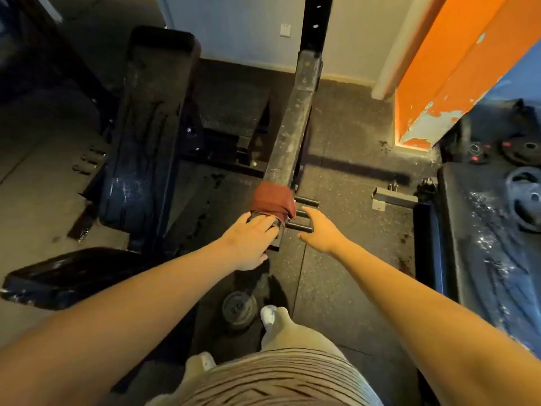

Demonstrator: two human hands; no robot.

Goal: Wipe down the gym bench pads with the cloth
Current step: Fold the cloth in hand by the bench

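Speckled rubber floor (pixel 336 273) — crumpled maroon cloth (pixel 273 200)

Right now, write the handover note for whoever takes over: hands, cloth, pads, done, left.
Red cloth: draped over the metal beam, on no pad.
Left hand: open, fingers resting on the beam's near end, at the cloth's edge.
Right hand: open, holding nothing, beside the beam's black pegs.
Pads: long bench pad at left, seat pad near left, another pad at right with a weight plate on it.
Done: cannot tell; pads show pale marks.
Left: take the cloth, wipe each pad.
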